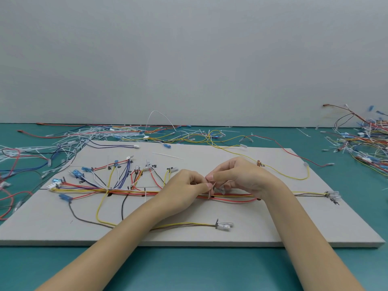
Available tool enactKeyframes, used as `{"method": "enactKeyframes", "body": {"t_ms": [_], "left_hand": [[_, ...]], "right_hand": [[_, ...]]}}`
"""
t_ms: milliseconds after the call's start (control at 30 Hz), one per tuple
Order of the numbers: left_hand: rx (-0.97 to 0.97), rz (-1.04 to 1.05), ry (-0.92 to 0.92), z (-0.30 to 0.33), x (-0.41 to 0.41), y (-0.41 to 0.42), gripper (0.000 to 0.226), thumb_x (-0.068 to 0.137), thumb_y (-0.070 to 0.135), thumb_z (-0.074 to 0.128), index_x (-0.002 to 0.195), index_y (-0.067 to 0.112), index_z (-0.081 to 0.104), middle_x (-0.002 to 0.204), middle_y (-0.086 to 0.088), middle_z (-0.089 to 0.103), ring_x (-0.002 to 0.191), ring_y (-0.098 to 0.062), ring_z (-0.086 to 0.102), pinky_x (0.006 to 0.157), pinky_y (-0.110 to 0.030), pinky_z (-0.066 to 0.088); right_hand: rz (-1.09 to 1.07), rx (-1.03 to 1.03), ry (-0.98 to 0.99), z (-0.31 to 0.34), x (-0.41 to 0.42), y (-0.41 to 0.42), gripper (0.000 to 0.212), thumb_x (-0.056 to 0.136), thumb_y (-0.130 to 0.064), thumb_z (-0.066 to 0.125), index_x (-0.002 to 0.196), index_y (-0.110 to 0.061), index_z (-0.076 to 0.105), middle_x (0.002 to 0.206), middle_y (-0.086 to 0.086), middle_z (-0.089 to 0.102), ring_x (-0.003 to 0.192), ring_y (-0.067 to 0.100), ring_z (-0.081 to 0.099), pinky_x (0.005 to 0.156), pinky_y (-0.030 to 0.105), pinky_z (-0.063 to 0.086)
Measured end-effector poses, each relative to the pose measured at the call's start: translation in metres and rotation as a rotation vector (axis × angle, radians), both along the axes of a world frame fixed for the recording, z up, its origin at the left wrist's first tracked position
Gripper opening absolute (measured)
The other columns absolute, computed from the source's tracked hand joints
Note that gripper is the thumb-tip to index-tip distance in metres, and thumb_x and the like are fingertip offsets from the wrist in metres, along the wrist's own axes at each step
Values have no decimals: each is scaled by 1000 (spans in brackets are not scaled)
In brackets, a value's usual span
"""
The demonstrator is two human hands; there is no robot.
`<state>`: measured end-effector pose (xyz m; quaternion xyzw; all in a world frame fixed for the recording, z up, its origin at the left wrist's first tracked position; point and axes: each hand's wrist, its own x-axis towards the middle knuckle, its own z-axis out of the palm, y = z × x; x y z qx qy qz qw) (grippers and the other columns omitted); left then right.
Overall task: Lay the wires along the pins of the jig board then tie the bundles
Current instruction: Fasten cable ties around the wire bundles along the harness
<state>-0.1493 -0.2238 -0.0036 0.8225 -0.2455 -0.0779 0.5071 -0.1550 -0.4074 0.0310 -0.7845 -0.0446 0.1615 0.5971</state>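
Observation:
A grey jig board [262, 232] lies on the teal table. Coloured wires run along its pins as a horizontal bundle [134, 193] with branches fanning up to blue and clear connectors. At the middle of the bundle a white cable tie [210, 193] wraps the wires. My left hand [184, 185] and my right hand [239, 175] meet above it, both pinching the tie with thumb and fingers. A yellow and brown branch [189, 224] ends in clear terminals near the front edge.
Loose wires and several white cable ties [100, 133] are piled behind the board and at its left. Another heap of finished harnesses [369, 139] lies at the far right. One spare tie [168, 156] rests on the board's back part. A grey wall stands behind the table.

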Motion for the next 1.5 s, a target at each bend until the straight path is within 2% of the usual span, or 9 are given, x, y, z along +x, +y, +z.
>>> {"method": "enactKeyframes", "body": {"t_ms": [100,267,400,567,767,900,1133,1267,1500], "left_hand": [[4,-5,-16,-2,1,0,28,92,26,63,66,27,74,78,-24,59,63,-12,41,65,-32,32],[11,-4,-27,-4,2,1,26,92,26,63,68,26,73,67,-9,56,57,-7,39,61,-28,30],[23,-19,-50,-6,4,2,23,93,27,62,75,20,75,80,-19,65,59,-7,42,61,-26,32],[19,-41,-77,-6,1,2,26,93,23,63,68,28,69,70,6,64,58,3,47,59,-12,35],[21,-28,-141,-5,-1,1,30,93,18,63,67,32,61,63,13,57,60,4,47,61,-12,35],[23,14,-147,-6,0,2,20,89,22,69,69,26,68,56,13,58,55,2,46,56,-13,34],[-149,74,-54,-7,1,2,8,78,24,80,83,18,76,70,8,72,59,-1,57,58,-13,42],[-182,54,-13,-6,3,4,2,78,23,80,76,22,79,70,5,75,61,1,62,59,-10,43],[-159,63,16,-7,3,3,8,78,28,80,72,23,79,66,5,73,56,1,56,57,-11,39]], "right_hand": [[-7,-4,26,0,0,0,18,87,-9,67,93,7,71,79,19,67,61,17,55,55,22,44],[-7,-10,4,-2,0,1,11,84,-2,68,89,8,71,80,21,64,61,18,53,58,26,46],[-19,19,-14,-2,1,2,14,80,5,70,93,10,70,79,19,65,62,19,57,54,24,46],[-9,38,12,-4,2,0,18,80,4,71,98,3,69,91,22,64,80,27,58,60,25,48],[18,14,48,-4,2,-3,4,81,-4,72,83,-1,74,76,16,68,64,19,57,53,20,42],[23,-12,43,-4,1,-3,4,81,-5,73,78,-4,75,70,10,68,60,15,57,51,19,42],[61,-41,20,0,-1,-4,7,86,-7,69,82,-3,73,73,11,67,64,17,57,62,22,45],[90,-81,-18,3,-4,-2,11,89,-8,66,79,-5,71,64,4,65,58,12,55,52,17,41],[118,-150,-98,6,-6,-2,10,90,-9,64,82,-4,67,73,10,63,58,12,55,52,16,42]]}}
